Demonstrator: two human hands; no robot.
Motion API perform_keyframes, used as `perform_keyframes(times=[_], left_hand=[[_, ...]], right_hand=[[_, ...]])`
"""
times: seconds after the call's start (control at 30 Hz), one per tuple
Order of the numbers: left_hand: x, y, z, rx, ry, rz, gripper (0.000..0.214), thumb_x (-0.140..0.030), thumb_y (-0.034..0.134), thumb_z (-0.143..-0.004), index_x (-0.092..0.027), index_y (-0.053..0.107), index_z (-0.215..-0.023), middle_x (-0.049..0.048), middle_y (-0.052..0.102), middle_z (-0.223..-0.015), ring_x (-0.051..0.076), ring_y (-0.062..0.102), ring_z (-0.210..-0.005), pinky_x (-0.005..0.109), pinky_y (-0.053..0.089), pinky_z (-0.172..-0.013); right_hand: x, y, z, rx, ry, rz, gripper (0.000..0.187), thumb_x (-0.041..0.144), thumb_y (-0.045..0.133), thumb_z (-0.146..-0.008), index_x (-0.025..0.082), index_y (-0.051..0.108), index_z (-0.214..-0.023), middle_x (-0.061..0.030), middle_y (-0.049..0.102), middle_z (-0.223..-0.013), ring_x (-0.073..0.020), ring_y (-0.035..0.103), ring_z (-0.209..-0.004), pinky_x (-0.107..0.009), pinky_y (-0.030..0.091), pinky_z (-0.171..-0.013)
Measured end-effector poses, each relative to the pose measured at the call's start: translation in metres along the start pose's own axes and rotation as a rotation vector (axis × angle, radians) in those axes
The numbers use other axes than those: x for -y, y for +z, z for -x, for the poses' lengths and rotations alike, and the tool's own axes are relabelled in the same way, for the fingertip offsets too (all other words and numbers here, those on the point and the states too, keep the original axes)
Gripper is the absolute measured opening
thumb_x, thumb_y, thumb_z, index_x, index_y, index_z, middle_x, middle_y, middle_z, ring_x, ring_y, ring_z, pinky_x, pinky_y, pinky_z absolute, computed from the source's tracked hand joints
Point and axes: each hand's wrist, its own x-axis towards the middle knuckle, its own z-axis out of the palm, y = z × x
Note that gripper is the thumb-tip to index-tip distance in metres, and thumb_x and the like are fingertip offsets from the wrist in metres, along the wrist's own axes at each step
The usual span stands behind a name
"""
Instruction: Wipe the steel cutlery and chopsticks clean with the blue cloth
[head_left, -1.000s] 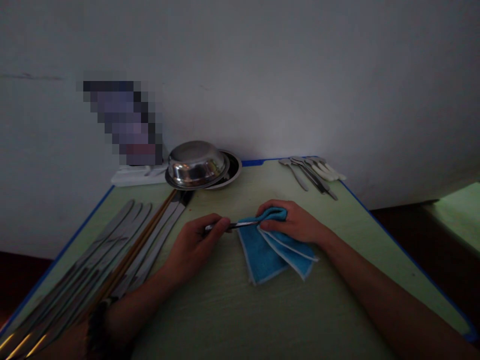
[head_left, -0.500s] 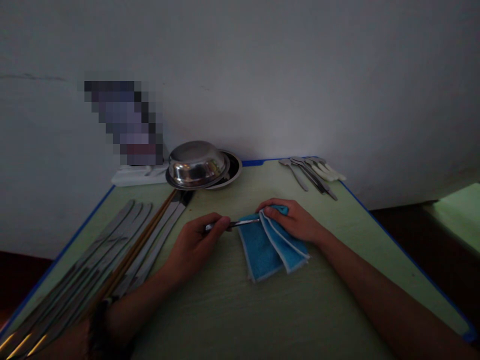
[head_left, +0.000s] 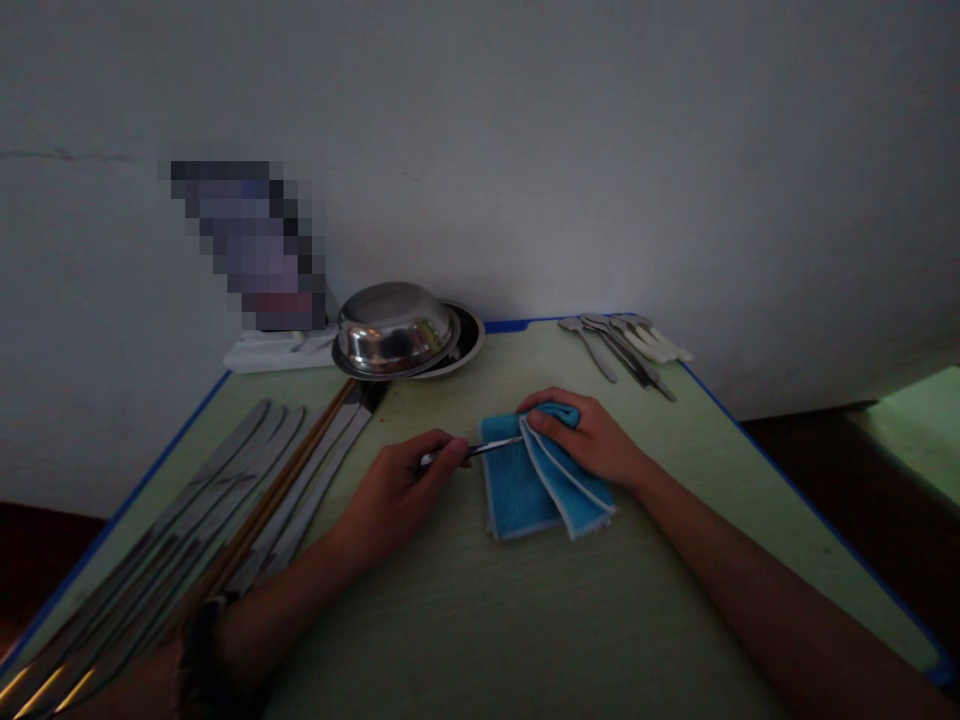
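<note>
Two grips clamp: left hand (head_left: pixel 401 490) on a metal utensil (head_left: pixel 495 446), right hand (head_left: pixel 589 435) on the blue cloth (head_left: pixel 517 500) at three o'clock, whose far edge has just risen, so fabric backs the metal utensil's far end.

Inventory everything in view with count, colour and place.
Table: one, pale green, blue-edged, centre
Wall: one, grey, behind
Bowls: two, silver, overlapping, far edge
Knives: at least five, silver, table left
Chopsticks: apparently two, brown, among knives
Small cutlery: several, silver, some white-handled, far right
Pixelated object: one, dark purplish, far left
Stand: one, white, beneath it
Other surface: one, pale green, right edge
Cloth: one, blue, in right hand
Utensil: one, silver, in left hand
Bracelet: one, dark, left forearm
Hands and forearms: two each, over table
</note>
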Motion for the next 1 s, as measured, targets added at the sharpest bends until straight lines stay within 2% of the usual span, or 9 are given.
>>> perform_keyframes(times=[0.2, 0.37, 0.63, 1.0], left_hand=[[-0.0007, -0.0010, 0.0002, 0.051, 0.020, -0.029, 0.032, -0.039, 0.040, -0.088, -0.017, 0.058, -0.072, -0.0055, 0.050, -0.055, 0.009, 0.045, -0.049, 0.020, 0.032, -0.048], [0.0012, 0.0019, 0.0008, 0.095, 0.002, -0.068, 0.033, -0.046, 0.047, -0.083, -0.017, 0.057, -0.070, -0.0052, 0.051, -0.054, 0.010, 0.047, -0.049, 0.020, 0.032, -0.046], [-0.0003, 0.0029, 0.0003, 0.079, 0.014, -0.165, 0.040, -0.047, 0.042, -0.085, -0.016, 0.053, -0.062, -0.0055, 0.046, -0.049, 0.009, 0.044, -0.045, 0.020, 0.030, -0.046], [-0.0041, 0.0017, 0.0011, 0.095, 0.025, -0.172, 0.039, -0.046, 0.040, -0.086, -0.016, 0.054, -0.064, -0.0048, 0.048, -0.050, 0.010, 0.046, -0.046, 0.021, 0.032, -0.047]], right_hand=[[0.0004, -0.0002, -0.0005, -0.023, -0.004, 0.014, 0.021, 0.035, 0.051, -0.083, 0.021, 0.061, -0.094, -0.0001, 0.064, -0.087, -0.0122, 0.058, -0.078, -0.026, 0.043, -0.072], [-0.0003, -0.0007, -0.0003, -0.026, -0.001, 0.011, 0.020, 0.035, 0.052, -0.082, 0.021, 0.061, -0.093, 0.0003, 0.064, -0.087, -0.0118, 0.058, -0.078, -0.026, 0.043, -0.072], [-0.0003, -0.0008, 0.0001, -0.022, -0.006, 0.004, 0.020, 0.035, 0.052, -0.082, 0.021, 0.060, -0.094, 0.0002, 0.064, -0.087, -0.0115, 0.058, -0.078, -0.025, 0.043, -0.072], [0.0007, -0.0012, -0.0005, -0.026, -0.006, 0.014, 0.020, 0.035, 0.052, -0.082, 0.021, 0.060, -0.094, 0.0002, 0.064, -0.087, -0.0120, 0.058, -0.079, -0.026, 0.043, -0.073]])
